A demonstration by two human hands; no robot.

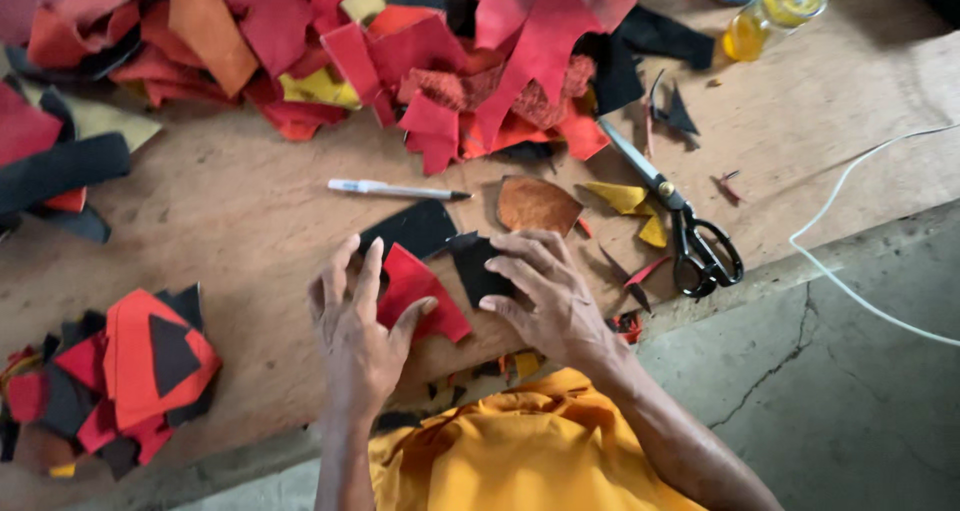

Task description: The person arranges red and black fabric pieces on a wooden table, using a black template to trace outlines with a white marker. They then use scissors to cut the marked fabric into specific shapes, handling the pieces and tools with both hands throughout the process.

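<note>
Broadly, the wooden worktop [250,221] fills the frame, and a big heap of red, orange, black and yellow leather scraps [400,51] covers its upper left and upper middle. A smaller stack of cut red and black pieces [140,366] lies at lower left. At lower centre the left hand [355,326] rests flat, its grip released, thumb touching a red piece [415,291]. Just beside it the right hand [545,291] presses open fingertips on a small black piece [478,269] that overlaps the red one; neither hand is clenched. The step looks like fitting cut pieces together, which calls for careful lining up of edges. Black-handled scissors [680,221] lie to the right, a white pen [395,189] above the hands. At upper right stands a clear bottle [775,11] holding yellow liquid.
</note>
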